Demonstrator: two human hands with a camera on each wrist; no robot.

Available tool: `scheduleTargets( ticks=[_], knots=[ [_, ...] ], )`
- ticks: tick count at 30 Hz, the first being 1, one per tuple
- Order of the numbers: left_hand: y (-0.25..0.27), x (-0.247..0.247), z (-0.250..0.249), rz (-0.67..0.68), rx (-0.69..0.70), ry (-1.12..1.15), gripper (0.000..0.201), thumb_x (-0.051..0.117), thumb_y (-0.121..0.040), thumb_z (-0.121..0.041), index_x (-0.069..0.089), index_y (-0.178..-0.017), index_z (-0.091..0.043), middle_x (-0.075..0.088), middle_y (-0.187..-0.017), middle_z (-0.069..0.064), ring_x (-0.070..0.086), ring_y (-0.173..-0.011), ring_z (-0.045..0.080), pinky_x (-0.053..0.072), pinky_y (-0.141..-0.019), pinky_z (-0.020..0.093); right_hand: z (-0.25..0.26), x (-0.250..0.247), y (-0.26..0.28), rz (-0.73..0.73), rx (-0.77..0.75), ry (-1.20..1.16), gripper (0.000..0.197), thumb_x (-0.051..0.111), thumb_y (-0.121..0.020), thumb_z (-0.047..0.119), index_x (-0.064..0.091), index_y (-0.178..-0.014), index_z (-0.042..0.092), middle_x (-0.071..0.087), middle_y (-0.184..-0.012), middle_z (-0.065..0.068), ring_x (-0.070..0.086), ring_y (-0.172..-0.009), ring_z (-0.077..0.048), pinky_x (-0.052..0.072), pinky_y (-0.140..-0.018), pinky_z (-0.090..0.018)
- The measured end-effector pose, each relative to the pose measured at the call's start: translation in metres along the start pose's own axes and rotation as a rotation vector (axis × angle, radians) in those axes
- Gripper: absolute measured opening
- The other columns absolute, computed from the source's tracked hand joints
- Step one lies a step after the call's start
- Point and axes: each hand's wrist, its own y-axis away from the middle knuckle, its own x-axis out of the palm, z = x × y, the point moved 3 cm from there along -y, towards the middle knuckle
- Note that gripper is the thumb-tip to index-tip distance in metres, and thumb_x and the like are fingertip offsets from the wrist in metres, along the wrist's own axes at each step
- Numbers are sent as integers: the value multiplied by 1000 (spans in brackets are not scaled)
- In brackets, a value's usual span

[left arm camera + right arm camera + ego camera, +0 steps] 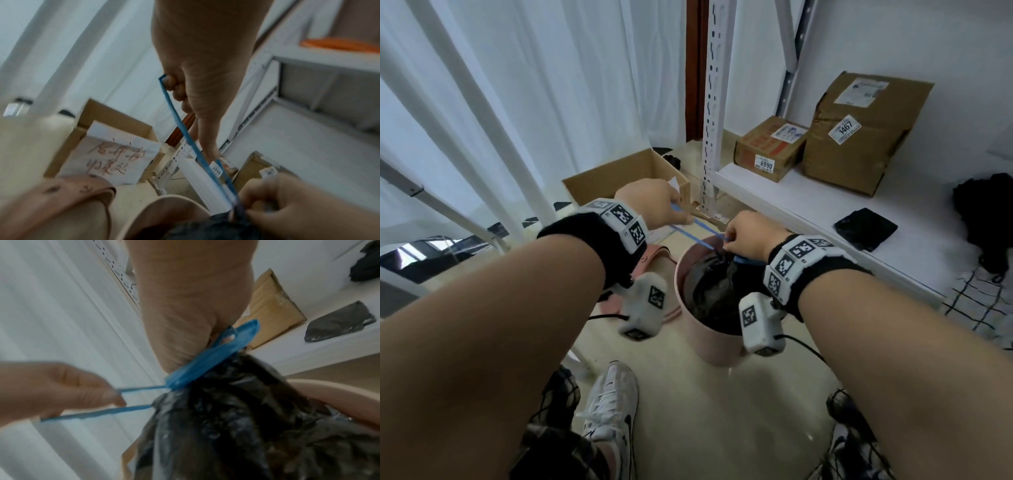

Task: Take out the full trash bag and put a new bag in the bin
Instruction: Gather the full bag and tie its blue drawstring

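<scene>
A pink bin [717, 347] stands on the floor with a full black trash bag [705, 291] in it. My left hand [679, 209] grips a loop of the bag's blue drawstring [697, 236] and holds it taut up and to the left. My right hand [729, 241] pinches the gathered neck of the bag over the bin's far rim. In the right wrist view the drawstring [205, 365] bunches at the bag [226, 426] neck under my right hand [218, 339]. A folded black bag [864, 228] lies on the white shelf [808, 205].
The bin's pink lid [655, 260] lies on the floor to its left. An open cardboard box [619, 178] sits behind it beside the shelf post [710, 130]. Two brown parcels [859, 133] stand on the shelf. My shoe [613, 407] is near the bin.
</scene>
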Motion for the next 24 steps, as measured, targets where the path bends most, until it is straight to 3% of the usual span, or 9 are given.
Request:
scheduleTargets(
  ticks=[4,7,9,11,14,17,19,21,24],
  knots=[
    [2,14,-7,135,-6,-220,72,52,-69,-78,60,-122,-30,52,-124,5,41,-120,28,34,-99,39,-9,-14,0,-40,-62,-177,20,65,-87,26,70,-80,8,71,-91,-9,61,-85,-22,48,-78,-30],
    [0,17,-12,173,32,-235,59,57,-75,-68,64,-113,-24,54,-112,3,42,-115,26,36,-96,39,1,-16,4,-50,-107,-307,13,61,-88,21,68,-83,11,68,-94,-10,60,-90,-21,47,-82,-31],
    [-3,17,-16,192,90,-42,40,52,-89,-52,67,-94,-15,56,-90,2,50,-93,21,39,-78,30,10,-12,6,20,-125,-316,15,60,-85,30,66,-81,17,67,-90,-9,58,-85,-20,46,-80,-34],
    [-5,15,-23,200,88,289,31,50,-93,-34,58,-74,-10,53,-73,4,46,-67,17,36,-61,24,18,-7,6,53,-139,-153,23,59,-84,43,58,-71,23,58,-73,-2,55,-74,-19,42,-67,-33],
    [-4,10,-26,116,-5,676,36,50,-88,-17,37,-54,-12,45,-52,3,31,-51,14,31,-50,21,22,-7,3,-104,-141,26,30,55,-89,39,58,-70,18,54,-67,-1,58,-75,-25,40,-61,-30],
    [-6,14,-23,124,-48,1182,41,44,-87,-12,30,-49,-14,65,-74,8,26,-50,12,21,-47,23,8,-11,4,-187,-126,-5,21,55,-90,34,71,-93,20,65,-94,-2,61,-91,-25,47,-71,-33],
    [-9,21,-28,174,-60,1442,43,36,-94,-11,27,-52,-14,71,-75,4,25,-47,9,21,-43,19,-7,-16,8,-206,-105,-48,21,56,-90,31,73,-98,24,66,-99,-1,60,-94,-23,50,-78,-37],
    [-14,25,-40,186,-109,1470,43,32,-99,-16,27,-56,-15,59,-58,-1,23,-45,8,19,-38,17,-20,-16,11,-179,-84,-115,19,58,-90,29,74,-100,25,69,-98,2,61,-95,-21,52,-83,-40],
    [-24,27,-50,145,-162,1394,36,33,-98,-16,28,-62,-18,32,-59,-1,15,-47,10,14,-34,17,-33,-10,11,-112,-42,-272,19,64,-88,27,75,-102,22,73,-100,4,64,-94,-17,51,-91,-39]
  ],
)
